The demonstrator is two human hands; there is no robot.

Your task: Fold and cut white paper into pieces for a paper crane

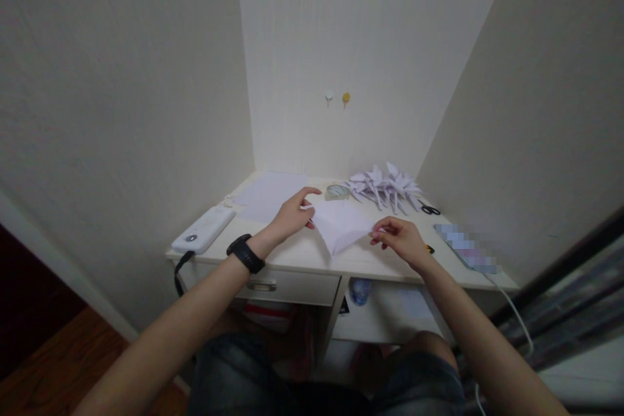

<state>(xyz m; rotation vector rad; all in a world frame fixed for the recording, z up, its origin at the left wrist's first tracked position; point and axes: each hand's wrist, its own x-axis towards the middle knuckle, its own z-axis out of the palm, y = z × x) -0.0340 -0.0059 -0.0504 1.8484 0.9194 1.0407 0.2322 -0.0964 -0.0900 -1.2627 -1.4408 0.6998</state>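
Observation:
A folded white paper, triangular with its point toward me, lies on the small white desk. My left hand pinches the paper's upper left corner; a black watch is on that wrist. My right hand pinches the paper's right corner. Both hands hold the same sheet just above the desktop.
A pile of folded white paper cranes sits at the back right, with a tape roll beside it and black scissors to its right. A stack of flat white sheets lies back left. A white power bank rests at the left edge. Walls close in on three sides.

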